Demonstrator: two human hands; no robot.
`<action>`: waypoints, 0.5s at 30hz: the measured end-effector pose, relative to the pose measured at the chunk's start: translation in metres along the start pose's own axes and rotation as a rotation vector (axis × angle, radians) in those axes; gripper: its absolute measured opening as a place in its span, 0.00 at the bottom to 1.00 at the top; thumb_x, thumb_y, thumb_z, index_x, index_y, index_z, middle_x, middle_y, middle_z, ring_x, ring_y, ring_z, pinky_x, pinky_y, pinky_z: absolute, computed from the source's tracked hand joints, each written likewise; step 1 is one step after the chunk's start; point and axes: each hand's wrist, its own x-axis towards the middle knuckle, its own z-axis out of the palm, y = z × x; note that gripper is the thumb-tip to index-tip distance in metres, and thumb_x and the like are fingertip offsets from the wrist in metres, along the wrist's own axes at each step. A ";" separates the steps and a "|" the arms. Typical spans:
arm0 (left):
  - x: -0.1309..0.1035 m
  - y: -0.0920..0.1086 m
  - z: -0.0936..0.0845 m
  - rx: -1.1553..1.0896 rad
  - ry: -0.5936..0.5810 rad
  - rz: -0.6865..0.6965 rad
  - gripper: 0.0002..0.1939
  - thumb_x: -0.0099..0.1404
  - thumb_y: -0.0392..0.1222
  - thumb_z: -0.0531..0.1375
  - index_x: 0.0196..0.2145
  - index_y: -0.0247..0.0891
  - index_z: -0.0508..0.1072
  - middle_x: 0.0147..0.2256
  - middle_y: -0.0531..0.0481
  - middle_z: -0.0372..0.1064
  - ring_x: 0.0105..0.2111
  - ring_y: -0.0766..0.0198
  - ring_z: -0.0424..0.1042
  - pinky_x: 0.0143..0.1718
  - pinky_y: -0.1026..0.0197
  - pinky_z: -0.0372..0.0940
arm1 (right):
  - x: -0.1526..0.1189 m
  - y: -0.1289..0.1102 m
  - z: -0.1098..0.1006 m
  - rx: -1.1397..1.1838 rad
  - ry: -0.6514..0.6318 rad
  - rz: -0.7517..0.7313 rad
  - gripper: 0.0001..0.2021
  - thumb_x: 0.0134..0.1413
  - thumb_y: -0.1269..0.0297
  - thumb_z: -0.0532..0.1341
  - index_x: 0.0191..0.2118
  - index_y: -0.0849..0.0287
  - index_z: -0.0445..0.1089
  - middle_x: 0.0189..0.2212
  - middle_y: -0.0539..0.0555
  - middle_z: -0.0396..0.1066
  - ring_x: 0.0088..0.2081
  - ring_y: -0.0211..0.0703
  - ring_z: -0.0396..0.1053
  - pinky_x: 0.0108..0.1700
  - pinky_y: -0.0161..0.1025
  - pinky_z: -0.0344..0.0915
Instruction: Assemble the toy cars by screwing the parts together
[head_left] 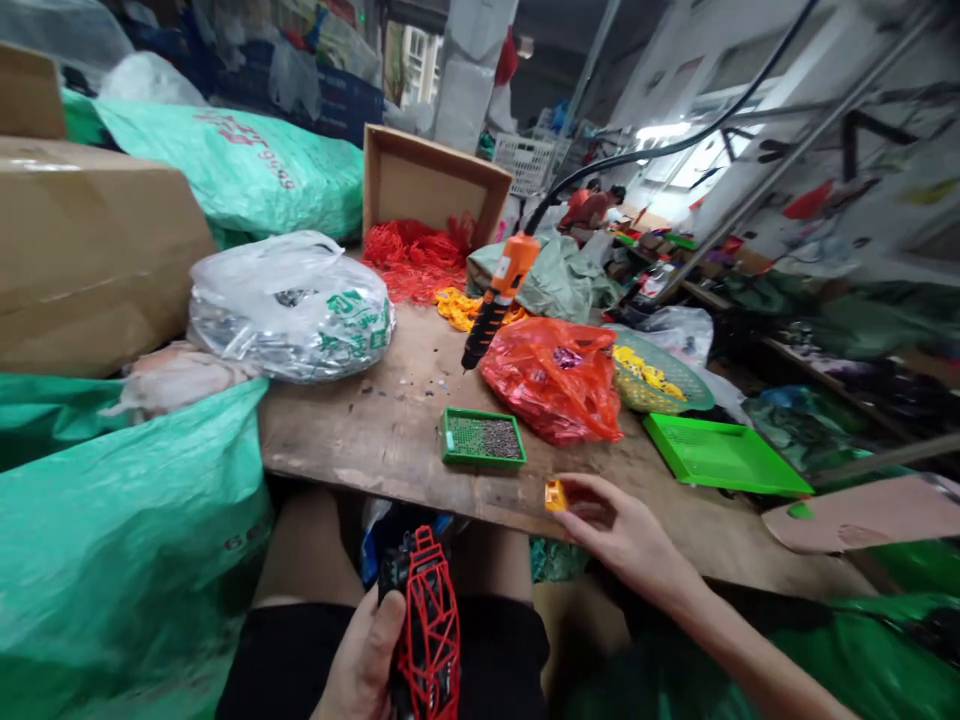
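My left hand (367,650) is closed around a toy car chassis (431,630) with a red lattice frame over black parts, held above my lap. Over the table's front edge, my right hand (619,520) pinches a small yellow-orange plastic part (555,495) between thumb and fingers. Just beyond it on the table sits a green screw tray (484,438), with many small dark screws gathered at its right side. An orange and black electric screwdriver (499,300) hangs on a black cable, tip down, above the wooden table (337,430).
A red plastic bag (555,380), a basket of yellow parts (660,375) and a bright green tray (724,455) stand to the right. A clear bag of silvery parts (292,310) sits left. Red frames (416,255) spill from a carton (442,175). People work far back.
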 end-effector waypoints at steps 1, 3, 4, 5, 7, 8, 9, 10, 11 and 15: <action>-0.001 0.003 0.004 0.022 -0.006 0.040 0.33 0.55 0.65 0.71 0.48 0.37 0.78 0.39 0.44 0.83 0.41 0.48 0.81 0.41 0.56 0.76 | -0.012 -0.016 0.008 0.156 0.000 0.086 0.21 0.59 0.50 0.64 0.52 0.57 0.74 0.46 0.61 0.80 0.41 0.51 0.80 0.42 0.45 0.80; -0.003 0.006 0.011 0.084 -0.017 0.140 0.34 0.56 0.65 0.70 0.50 0.37 0.77 0.45 0.42 0.82 0.47 0.49 0.80 0.49 0.56 0.74 | -0.033 -0.051 0.025 0.396 -0.015 0.161 0.22 0.56 0.51 0.68 0.53 0.55 0.75 0.48 0.60 0.80 0.40 0.50 0.81 0.41 0.45 0.80; -0.003 0.006 0.014 0.114 -0.037 0.185 0.34 0.58 0.65 0.69 0.51 0.36 0.77 0.47 0.42 0.82 0.50 0.47 0.78 0.53 0.56 0.72 | -0.042 -0.067 0.034 0.466 -0.018 0.180 0.21 0.55 0.52 0.68 0.53 0.54 0.75 0.47 0.60 0.80 0.37 0.49 0.81 0.38 0.44 0.81; -0.003 0.006 0.015 0.138 -0.068 0.220 0.34 0.59 0.64 0.69 0.53 0.36 0.77 0.49 0.41 0.81 0.53 0.46 0.77 0.56 0.54 0.70 | -0.049 -0.081 0.043 0.516 -0.010 0.195 0.21 0.54 0.52 0.69 0.52 0.54 0.76 0.46 0.59 0.80 0.37 0.50 0.81 0.39 0.44 0.81; -0.002 0.004 0.017 0.170 -0.138 0.251 0.34 0.61 0.63 0.67 0.57 0.37 0.74 0.51 0.39 0.80 0.56 0.43 0.75 0.59 0.50 0.68 | -0.055 -0.102 0.057 0.552 -0.007 0.217 0.21 0.53 0.53 0.69 0.51 0.54 0.77 0.46 0.59 0.81 0.39 0.52 0.81 0.41 0.46 0.81; -0.001 0.002 0.016 0.181 -0.161 0.255 0.35 0.61 0.63 0.67 0.58 0.37 0.73 0.52 0.38 0.79 0.56 0.42 0.74 0.59 0.48 0.68 | -0.056 -0.108 0.062 0.551 -0.008 0.222 0.21 0.53 0.54 0.69 0.51 0.55 0.77 0.46 0.60 0.81 0.40 0.53 0.81 0.43 0.47 0.81; -0.001 0.001 0.015 0.194 -0.169 0.258 0.37 0.61 0.63 0.68 0.59 0.38 0.72 0.53 0.38 0.79 0.57 0.41 0.74 0.60 0.47 0.68 | -0.056 -0.112 0.066 0.541 -0.013 0.225 0.21 0.53 0.54 0.69 0.51 0.55 0.77 0.46 0.60 0.81 0.40 0.53 0.81 0.43 0.47 0.80; -0.001 -0.001 0.013 0.211 -0.166 0.261 0.38 0.60 0.63 0.68 0.60 0.38 0.71 0.54 0.37 0.78 0.57 0.41 0.74 0.60 0.47 0.67 | -0.056 -0.114 0.069 0.527 -0.021 0.226 0.21 0.53 0.55 0.69 0.52 0.55 0.77 0.46 0.60 0.81 0.41 0.54 0.81 0.43 0.47 0.80; -0.001 -0.003 0.011 0.231 -0.158 0.265 0.39 0.59 0.63 0.69 0.60 0.38 0.71 0.55 0.37 0.77 0.58 0.40 0.74 0.61 0.47 0.67 | -0.056 -0.114 0.071 0.511 -0.032 0.224 0.21 0.53 0.56 0.69 0.52 0.55 0.77 0.46 0.60 0.81 0.41 0.54 0.81 0.43 0.47 0.80; -0.003 -0.009 0.010 0.291 -0.163 0.288 0.40 0.58 0.64 0.70 0.61 0.40 0.70 0.56 0.38 0.77 0.57 0.41 0.75 0.58 0.50 0.69 | -0.059 -0.109 0.073 0.481 -0.042 0.211 0.22 0.53 0.56 0.69 0.54 0.53 0.77 0.49 0.59 0.80 0.40 0.53 0.80 0.42 0.46 0.80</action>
